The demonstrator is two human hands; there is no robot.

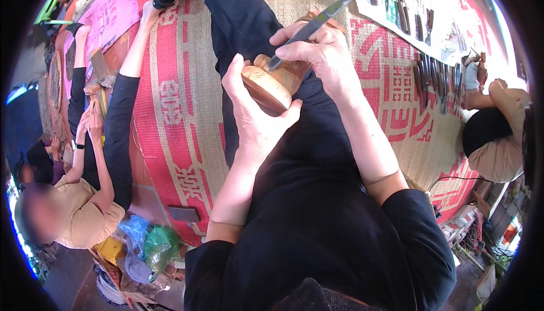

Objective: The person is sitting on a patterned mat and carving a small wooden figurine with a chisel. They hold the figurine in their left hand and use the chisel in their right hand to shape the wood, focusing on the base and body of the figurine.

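Nearest to us, over the dark shirt (317, 243) and trousers (238, 5), we see the left hand (255, 110) grasping the near end of a carved wooden piece (269, 87), thumb and fingers spread around it. The carving lies tilted above the lap, its rounded pale face toward us. Our right hand (323, 50) grips a slim grey metal tool (317, 24) between thumb and fingers; its lower end is at the wood, though we cannot tell whether they touch. Under the legs runs a red and tan woven mat (170, 84), with a dark flat block (183, 214) near its left edge. Farther out, to our right, dark-handled tools (439, 81) lie in a row on the mat, beside a white sheet (447, 42) bearing more. To our left sits a co-worker (93, 214) in a beige top, near a pink sheet (113, 13).
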